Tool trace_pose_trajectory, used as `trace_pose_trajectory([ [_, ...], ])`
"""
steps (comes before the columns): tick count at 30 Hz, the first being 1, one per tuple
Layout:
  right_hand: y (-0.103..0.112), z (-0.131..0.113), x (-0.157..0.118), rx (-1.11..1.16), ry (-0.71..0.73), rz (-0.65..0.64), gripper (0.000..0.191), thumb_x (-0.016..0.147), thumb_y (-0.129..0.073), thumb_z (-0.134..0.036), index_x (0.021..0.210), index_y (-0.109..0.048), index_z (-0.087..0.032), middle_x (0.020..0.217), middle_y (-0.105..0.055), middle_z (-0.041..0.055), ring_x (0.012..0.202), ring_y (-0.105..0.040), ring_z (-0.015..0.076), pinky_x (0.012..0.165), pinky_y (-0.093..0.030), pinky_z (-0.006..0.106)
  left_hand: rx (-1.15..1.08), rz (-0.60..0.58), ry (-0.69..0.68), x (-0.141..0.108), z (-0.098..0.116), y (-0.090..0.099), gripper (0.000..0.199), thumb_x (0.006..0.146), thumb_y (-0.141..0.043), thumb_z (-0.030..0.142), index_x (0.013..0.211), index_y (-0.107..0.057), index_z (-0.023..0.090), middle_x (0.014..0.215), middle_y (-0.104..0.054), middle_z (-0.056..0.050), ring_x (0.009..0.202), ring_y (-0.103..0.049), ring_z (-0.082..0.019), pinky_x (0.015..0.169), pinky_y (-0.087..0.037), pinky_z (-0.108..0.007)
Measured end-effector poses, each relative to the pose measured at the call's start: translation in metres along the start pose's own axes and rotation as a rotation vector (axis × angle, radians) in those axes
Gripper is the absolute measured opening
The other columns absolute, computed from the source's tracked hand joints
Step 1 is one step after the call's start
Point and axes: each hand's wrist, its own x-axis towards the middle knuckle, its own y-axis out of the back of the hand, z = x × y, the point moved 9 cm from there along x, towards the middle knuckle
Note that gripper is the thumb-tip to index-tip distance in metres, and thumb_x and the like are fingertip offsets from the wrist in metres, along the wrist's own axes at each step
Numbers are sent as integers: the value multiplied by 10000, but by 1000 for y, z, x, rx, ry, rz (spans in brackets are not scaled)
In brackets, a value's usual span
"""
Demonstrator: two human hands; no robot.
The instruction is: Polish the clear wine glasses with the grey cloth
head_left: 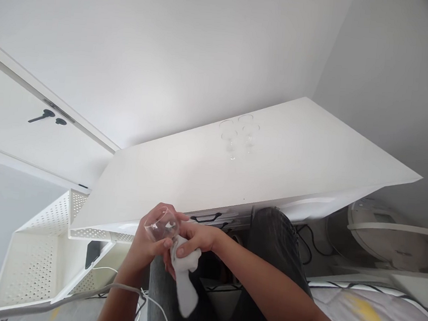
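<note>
Clear glass [161,226], with its bowl tipped and its lower part lost behind my fingers, is just beyond the near edge of the white tabletop [312,149], toward its left end. Left of the tabletop, the door [13,98] runs out of view, its black handle [41,116] plain enough. Below the tabletop's left corner sit white perforated bins [32,264]; a dark item [94,253] in them is too partly seen for me to name. A grey cable [74,296] passes in front of my left forearm, below the tabletop. My left hand [146,237] is wrapped round the bowl, while just right of it my right hand [199,236] grips a bunched white cloth [187,278] against the glass's base end, hiding where they meet. Under the tabletop's front edge, my wrist partly covers a black drawer pull [214,217]. On the tabletop, toward the back, stand what look like four glasses [232,137], so transparent that their stems blur together. My dark jeans [274,238] show in front of the tabletop. Below its right end, a rounded appliance [375,239] and a quilted pad [376,314] are both cut off by the right border.
</note>
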Motion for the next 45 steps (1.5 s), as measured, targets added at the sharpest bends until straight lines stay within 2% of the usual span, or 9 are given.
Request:
trace_pose_trajectory([
  [4, 2, -7, 0, -44, 34, 98, 532, 812, -797, -651, 945, -654, -156, 859, -622, 13, 775, -596, 151, 751, -493, 289, 68, 128, -53, 3, 7, 7, 404, 798, -810, 521, 993, -689, 188, 986, -714, -102, 905, -715, -272, 775, -574, -388],
  [8, 19, -30, -3, -599, 128, 479, 286, 954, -691, -453, 1051, -648, -188, 977, -670, 34, 881, -617, 185, 813, -475, 305, 273, 505, -113, -7, 19, 28, 320, 818, -826, 352, 1042, -642, 214, 931, -709, -45, 976, -736, -270, 881, -565, -419],
  [11, 24, -36, -8, -895, 101, 672, 211, 970, -646, -371, 1075, -632, -189, 971, -690, 63, 865, -617, 205, 806, -464, 321, 370, 616, -181, -13, 25, 33, 405, 783, -858, 297, 1097, -611, 230, 868, -706, -8, 975, -741, -266, 921, -552, -433],
  [15, 21, -36, -9, -581, 215, 598, 326, 1021, -580, -517, 1084, -663, -209, 917, -683, 21, 800, -600, 163, 749, -467, 274, 246, 497, -193, -8, 15, 36, 286, 856, -781, 417, 1005, -677, 196, 965, -701, -64, 952, -726, -256, 826, -584, -394],
  [20, 63, -44, -61, -201, 431, 1306, 452, 1003, -551, -656, 1025, -650, -216, 903, -647, 23, 808, -565, 166, 730, -467, 274, 167, 502, -444, -19, 31, 39, 513, 742, -895, 427, 1138, -620, 252, 1047, -698, -50, 914, -709, -235, 861, -600, -428],
  [27, 51, -20, -15, 409, 227, 775, 614, 846, -722, -734, 1119, -727, -184, 1025, -708, 88, 860, -616, 190, 726, -516, 303, 192, 294, -508, -13, 31, 9, 581, 709, -932, 346, 1138, -541, 308, 1076, -717, -44, 862, -725, -235, 881, -621, -500],
  [33, 65, -35, -28, 223, 196, 814, 511, 791, -848, -548, 1137, -745, -186, 1033, -716, 58, 924, -630, 192, 793, -520, 309, 271, 270, -540, -8, 35, 10, 597, 711, -890, 132, 1197, -580, 288, 1136, -755, -76, 966, -765, -277, 920, -624, -521],
  [39, 79, -25, -43, -122, 112, 1100, 204, 737, -797, -314, 871, -741, -171, 867, -716, 32, 841, -621, 191, 773, -490, 321, 525, 110, -553, -12, 24, -14, 695, 690, -873, 81, 1263, -591, 353, 1201, -774, -67, 950, -760, -297, 779, -645, -487],
  [45, 76, -24, -44, -7, 177, 1121, 395, 612, -935, -360, 763, -611, -193, 693, -568, -40, 660, -487, 123, 625, -410, 263, 451, 302, -504, -17, 38, -4, 633, 735, -882, 194, 1259, -548, 320, 1158, -766, -57, 946, -767, -282, 855, -645, -507],
])
